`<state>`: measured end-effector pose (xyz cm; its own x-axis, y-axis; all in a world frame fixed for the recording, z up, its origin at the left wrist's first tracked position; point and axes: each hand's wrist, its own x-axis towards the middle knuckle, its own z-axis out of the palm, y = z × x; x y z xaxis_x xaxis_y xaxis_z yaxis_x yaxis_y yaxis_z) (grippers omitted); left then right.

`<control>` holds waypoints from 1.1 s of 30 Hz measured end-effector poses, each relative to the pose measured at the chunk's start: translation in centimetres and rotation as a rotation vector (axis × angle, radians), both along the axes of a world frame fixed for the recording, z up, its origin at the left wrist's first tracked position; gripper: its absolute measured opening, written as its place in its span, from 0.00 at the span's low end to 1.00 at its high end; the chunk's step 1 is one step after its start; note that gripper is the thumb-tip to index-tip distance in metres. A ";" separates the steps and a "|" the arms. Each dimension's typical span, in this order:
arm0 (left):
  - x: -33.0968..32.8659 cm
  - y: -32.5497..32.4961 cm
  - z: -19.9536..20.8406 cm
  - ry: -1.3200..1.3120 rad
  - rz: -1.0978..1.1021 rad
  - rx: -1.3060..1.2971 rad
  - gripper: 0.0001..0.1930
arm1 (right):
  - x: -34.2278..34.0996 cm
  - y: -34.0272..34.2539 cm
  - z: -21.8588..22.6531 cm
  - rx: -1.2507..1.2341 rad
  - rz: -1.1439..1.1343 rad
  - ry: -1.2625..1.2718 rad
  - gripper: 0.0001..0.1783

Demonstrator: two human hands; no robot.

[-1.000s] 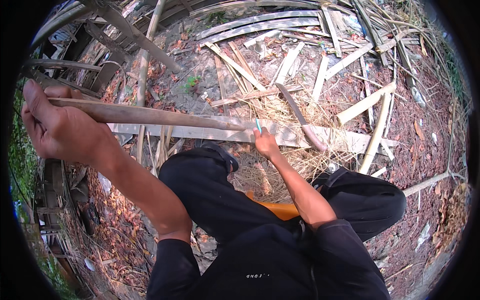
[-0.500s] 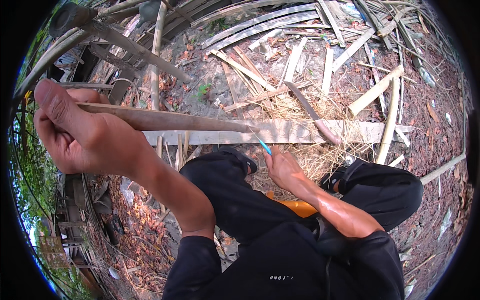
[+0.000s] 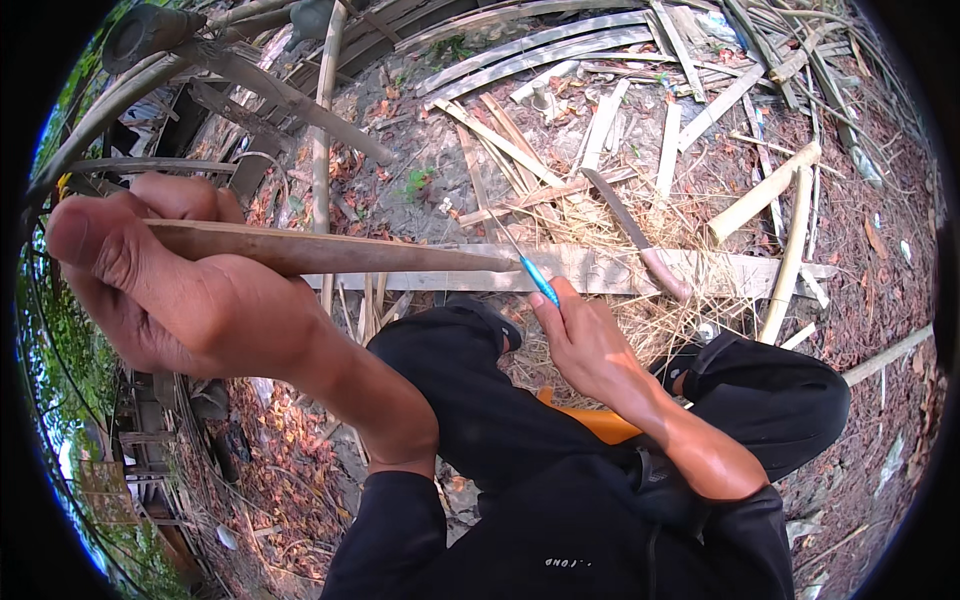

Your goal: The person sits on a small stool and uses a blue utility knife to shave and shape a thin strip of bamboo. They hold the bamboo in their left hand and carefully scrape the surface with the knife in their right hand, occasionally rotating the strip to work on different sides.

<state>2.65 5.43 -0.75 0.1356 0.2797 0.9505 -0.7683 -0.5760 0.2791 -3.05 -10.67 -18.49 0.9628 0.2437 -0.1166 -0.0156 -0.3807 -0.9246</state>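
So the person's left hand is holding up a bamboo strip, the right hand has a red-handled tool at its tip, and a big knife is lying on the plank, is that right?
Not quite. In the head view the tool in the right hand has a blue handle, not red. The rest holds: the left hand grips the bamboo strip, and the big knife lies on the plank.

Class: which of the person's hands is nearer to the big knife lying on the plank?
Right. The right hand, holding a blue pen, is just left of the knife; the left hand grips a stick far left.
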 end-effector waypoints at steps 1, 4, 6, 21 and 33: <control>0.1 0.3 0.2 0.016 -0.009 -0.002 0.17 | 0.7 0.2 4.1 0.109 0.015 -0.031 0.14; 0.6 -1.5 1.0 0.083 0.015 -0.014 0.24 | 0.2 0.7 11.0 0.396 0.043 -0.324 0.12; 0.6 -1.5 0.9 0.122 0.022 -0.010 0.25 | -0.6 1.4 12.6 0.414 0.074 -0.464 0.11; -0.3 -3.8 0.5 0.152 0.083 0.068 0.21 | -1.7 1.5 4.4 0.110 -0.043 -0.306 0.09; -0.5 -3.4 0.5 0.118 0.036 0.020 0.19 | -1.5 1.3 0.4 0.038 -0.042 -0.108 0.14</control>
<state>2.12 2.01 -0.29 0.2375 0.2671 0.9339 -0.7093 -0.6093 0.3546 -4.53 -9.40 -18.12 0.9787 0.2054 -0.0029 0.0699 -0.3464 -0.9355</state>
